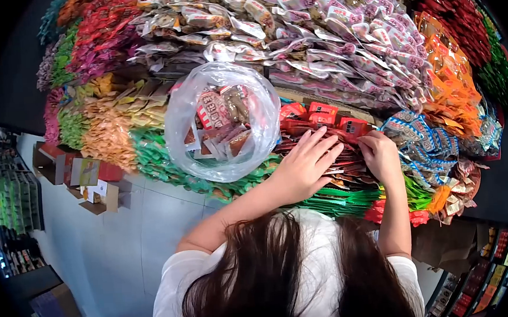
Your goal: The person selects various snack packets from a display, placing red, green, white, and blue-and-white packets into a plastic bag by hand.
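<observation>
My left hand (312, 163) lies with its fingers spread over the rows of dark red snack packets (348, 162). Beside it, my right hand (380, 154) has its fingertips pinched at the edge of a bright red packet (354, 128) standing up from the row. More red packets (323, 113) stand just behind, in front of a cardboard edge. To the left of my hands sits an open clear plastic bag (182, 154) with its rim rolled out. Several mixed snack packets (222, 110) lie inside it.
Silvery-white packets (328, 41) are heaped at the back. Green packets (153, 151) line the front left, blue-and-white packets (420, 138) the right, orange packets (453, 94) beyond. Opened cardboard boxes (94, 196) stand on the floor at left, near shelves (12, 202).
</observation>
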Motion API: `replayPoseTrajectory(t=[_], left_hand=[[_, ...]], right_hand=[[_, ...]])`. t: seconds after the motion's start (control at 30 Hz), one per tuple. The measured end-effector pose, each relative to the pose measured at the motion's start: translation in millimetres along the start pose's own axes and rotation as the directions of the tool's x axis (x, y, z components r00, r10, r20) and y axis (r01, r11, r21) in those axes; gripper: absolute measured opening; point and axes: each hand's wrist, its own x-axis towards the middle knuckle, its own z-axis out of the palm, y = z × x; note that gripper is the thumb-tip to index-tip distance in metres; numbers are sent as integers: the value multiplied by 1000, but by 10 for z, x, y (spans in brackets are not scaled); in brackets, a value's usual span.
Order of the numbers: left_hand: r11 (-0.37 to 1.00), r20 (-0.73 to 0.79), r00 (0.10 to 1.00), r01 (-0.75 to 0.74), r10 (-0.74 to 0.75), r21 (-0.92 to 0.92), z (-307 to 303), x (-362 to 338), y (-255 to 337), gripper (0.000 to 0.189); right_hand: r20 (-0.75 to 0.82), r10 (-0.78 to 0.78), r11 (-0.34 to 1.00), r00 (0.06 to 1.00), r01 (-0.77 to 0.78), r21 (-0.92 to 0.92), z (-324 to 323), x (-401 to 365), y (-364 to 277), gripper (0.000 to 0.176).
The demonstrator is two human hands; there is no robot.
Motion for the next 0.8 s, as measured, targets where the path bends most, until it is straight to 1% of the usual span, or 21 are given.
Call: replayPoseTrajectory(t=[0.03,0.07,0.1,0.13,0.17,0.2,0.27,0.3,0.33,0.37,0.4,0.47,0.5,0.53,0.6,0.67,0.73,0.8], left_hand=[[1000,-44,999,-21,20,-21,-97,-79,31,65],[1000,-102,995,-19,20,10,-324,-133,135,55],[999,-204,979,-15,21,32,-449,-274,147,50],[998,-304,952,-11,27,54,-580,-416,137,46],[982,-367,930,88,-22,164,-735,-544,117,43],[945,-434,899,191,-60,264,-881,-684,90,41],[868,-472,865,361,-173,342,-1098,-953,-91,44],[866,-472,864,362,-174,344,-1178,-1002,-128,44],[807,-445,865,427,-232,409,-1257,-1033,-158,48],[738,-422,858,483,-292,472,-1310,-1059,-179,53],[737,-424,858,483,-290,472,-1323,-1089,-205,53],[769,-376,857,494,-352,406,-1311,-1141,-255,66],[762,-313,861,503,-401,407,-1347,-1175,-252,75],[765,-316,861,502,-399,403,-1354,-1207,-283,75],[730,-329,841,537,-428,423,-1351,-1279,-384,81],[733,-338,835,545,-433,407,-1397,-1357,-464,82],[817,-348,837,517,-421,255,-1483,-1397,-530,83],[834,-364,847,490,-388,253,-1533,-1403,-585,82]], right_hand=[[-14,-25,998,1000,24,-62,-10,11,-39,13],[-27,-48,991,998,44,-124,-29,14,-91,15],[-24,-50,992,998,47,-116,-65,36,-219,15],[-114,-118,990,986,109,-84,-110,91,-423,19],[-206,-180,983,962,172,-58,-139,143,-612,24],[-235,-269,959,934,282,24,-142,186,-751,28],[-277,-413,873,867,464,153,-96,290,-1096,25],[-264,-460,827,848,517,220,-37,331,-1253,25],[-255,-507,774,823,565,285,22,377,-1407,26],[-260,-540,737,800,599,314,101,425,-1553,27],[-266,-572,697,776,631,341,192,477,-1686,29],[-269,-586,682,765,644,347,346,590,-1841,29],[-191,-557,745,808,588,315,407,628,-1906,28],[-114,-520,801,846,530,278,460,645,-1929,28],[-94,-512,821,854,519,240,484,627,-1880,29],[-32,-471,867,882,469,169,454,588,-1880,39],[-47,-454,869,890,454,198,440,584,-1930,41],[-128,-495,848,859,510,146,434,602,-1976,31]])
